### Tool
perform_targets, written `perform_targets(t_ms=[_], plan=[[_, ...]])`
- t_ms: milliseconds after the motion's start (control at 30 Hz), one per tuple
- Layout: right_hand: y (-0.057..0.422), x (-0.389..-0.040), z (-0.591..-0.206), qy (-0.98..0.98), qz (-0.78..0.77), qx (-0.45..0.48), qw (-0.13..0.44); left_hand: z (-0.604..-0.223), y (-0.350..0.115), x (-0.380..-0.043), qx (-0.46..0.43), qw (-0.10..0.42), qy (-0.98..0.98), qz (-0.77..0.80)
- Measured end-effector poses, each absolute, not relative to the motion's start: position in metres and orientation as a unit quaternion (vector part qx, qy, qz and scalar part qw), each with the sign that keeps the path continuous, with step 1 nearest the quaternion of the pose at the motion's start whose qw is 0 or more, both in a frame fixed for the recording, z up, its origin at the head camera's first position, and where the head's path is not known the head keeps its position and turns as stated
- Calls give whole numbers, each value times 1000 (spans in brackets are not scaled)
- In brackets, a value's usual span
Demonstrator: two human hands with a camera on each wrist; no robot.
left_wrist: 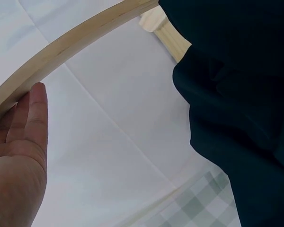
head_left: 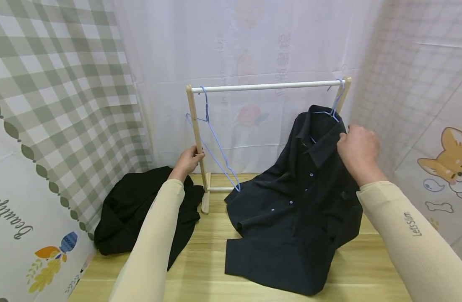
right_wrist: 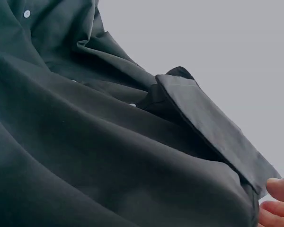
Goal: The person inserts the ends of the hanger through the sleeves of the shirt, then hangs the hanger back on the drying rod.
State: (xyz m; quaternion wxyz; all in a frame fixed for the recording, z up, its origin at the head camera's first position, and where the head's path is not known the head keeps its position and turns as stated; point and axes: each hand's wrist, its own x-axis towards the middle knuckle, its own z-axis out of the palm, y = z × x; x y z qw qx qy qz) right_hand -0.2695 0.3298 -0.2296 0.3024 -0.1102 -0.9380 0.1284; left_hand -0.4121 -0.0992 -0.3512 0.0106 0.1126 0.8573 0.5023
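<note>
A black button-up shirt (head_left: pixel 291 188) hangs by its collar end from a blue hanger (head_left: pixel 333 112) at the right end of the rail, its lower part and a sleeve spread over the wooden surface. My right hand (head_left: pixel 359 153) pinches the shirt beside its collar; in the right wrist view only fingertips (right_wrist: pixel 280 191) show at the collar's edge. My left hand (head_left: pixel 188 161) holds the left wooden post of the clothes rack (head_left: pixel 196 126). The left wrist view shows its fingers (left_wrist: pixel 35 116) against the post. Another blue hanger (head_left: pixel 217 140), without clothing, hangs beside that post.
A heap of black cloth (head_left: pixel 129 205) lies left of the rack, partly behind my left forearm. The rack's white rail (head_left: pixel 268 86) runs across the back. A green checked curtain (head_left: pixel 65 71) stands at left, a pale printed one (head_left: pixel 423 126) at right.
</note>
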Motion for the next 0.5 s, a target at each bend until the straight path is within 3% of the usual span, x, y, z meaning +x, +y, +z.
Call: perform_targets(t_ms=[500], plan=[[296, -250, -229, -926, 115, -29, 359, -358, -98, -407, 106, 22, 896, 431]])
